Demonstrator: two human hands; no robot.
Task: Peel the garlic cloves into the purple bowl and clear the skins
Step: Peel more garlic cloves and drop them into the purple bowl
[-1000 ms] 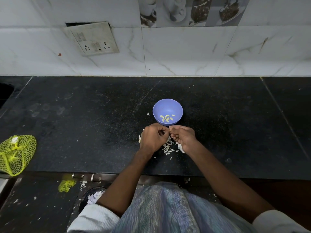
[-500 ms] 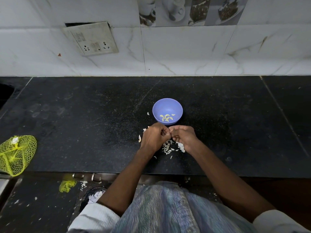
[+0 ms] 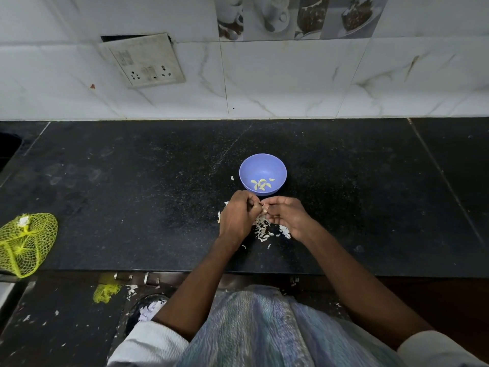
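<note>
Head view: yellow net bag (image 3: 25, 242) far left of purple bowl (image 3: 262, 168).

Both bare forearms reach forward from rolled white sleeves and converge at the middle of the view. The left hand (image 3: 236, 216) shows its back to the camera, knuckles up, fingers curled in toward the right. The right hand (image 3: 287, 215) lies just beside it, wrist bent slightly inward, fingers curled and thumb side facing the left hand. Their fingertips meet — a small pale garlic clove (image 3: 264, 206) is pinched between them, only partly visible. Both wrists sit low, elbows spread wide apart near the body.
</note>
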